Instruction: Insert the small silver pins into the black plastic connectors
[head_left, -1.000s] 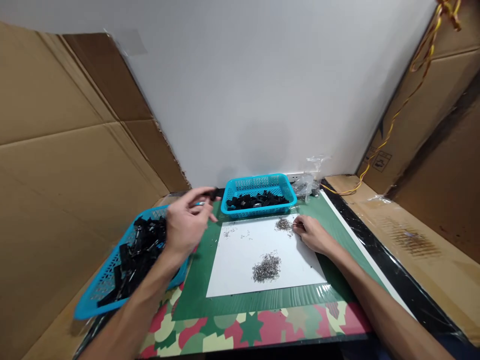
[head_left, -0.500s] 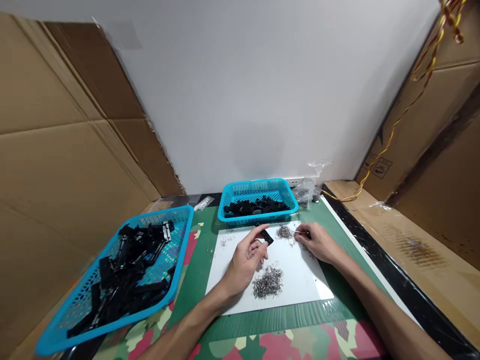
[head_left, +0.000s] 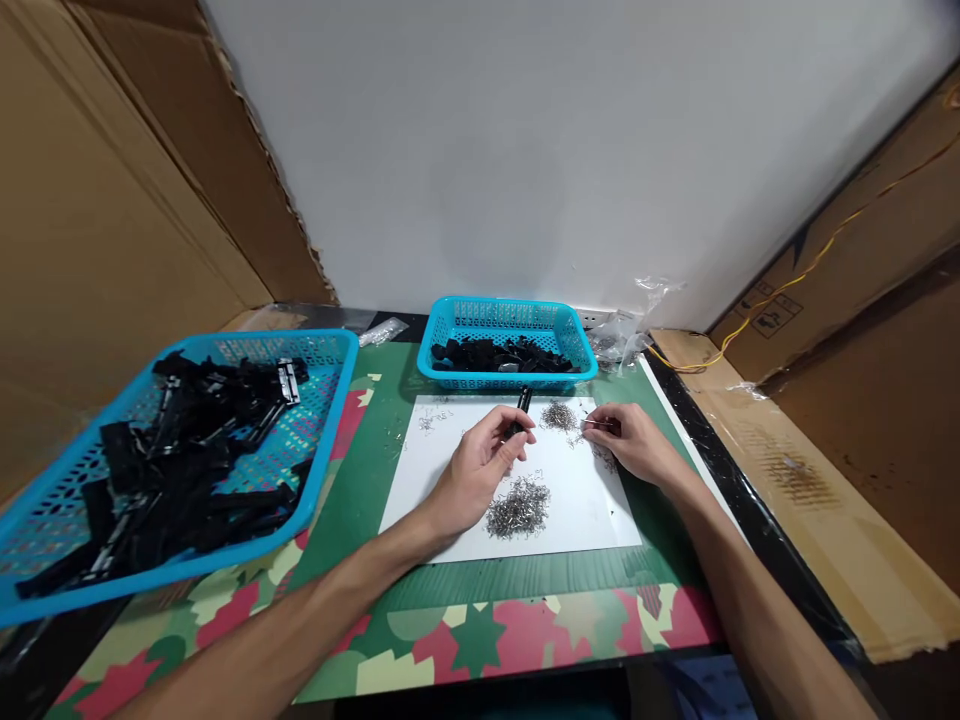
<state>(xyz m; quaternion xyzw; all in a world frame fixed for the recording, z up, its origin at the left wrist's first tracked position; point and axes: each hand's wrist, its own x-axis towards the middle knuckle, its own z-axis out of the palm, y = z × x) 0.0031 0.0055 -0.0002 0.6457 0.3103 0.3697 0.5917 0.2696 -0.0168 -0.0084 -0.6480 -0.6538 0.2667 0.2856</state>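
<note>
My left hand [head_left: 480, 462] is closed around a narrow black plastic part [head_left: 524, 399], which now stands nearly upright above the white sheet [head_left: 450, 545]. Pinched in the fingers of my right hand [head_left: 634, 442] is a thin tool [head_left: 598, 423] with a metal tip and a dark handle; its exact kind is unclear. That tip points left, close to a small heap of metal pieces [head_left: 559, 416]. A larger heap of small wire-like metal pieces [head_left: 519, 508] lies below my left hand. Scattered metal bits [head_left: 431, 420] are at the sheet's far left corner.
A blue basket [head_left: 510, 380] with small black parts stands behind the sheet. At the left, a larger blue basket [head_left: 334, 440] holds long black parts. Clear plastic bags [head_left: 619, 335] lie at the back right. Cardboard walls [head_left: 862, 300] flank the table.
The whole view has shifted, with the table higher in the picture. In my left hand the black part has turned from slanted to nearly upright. My right hand stays by the small heap.
</note>
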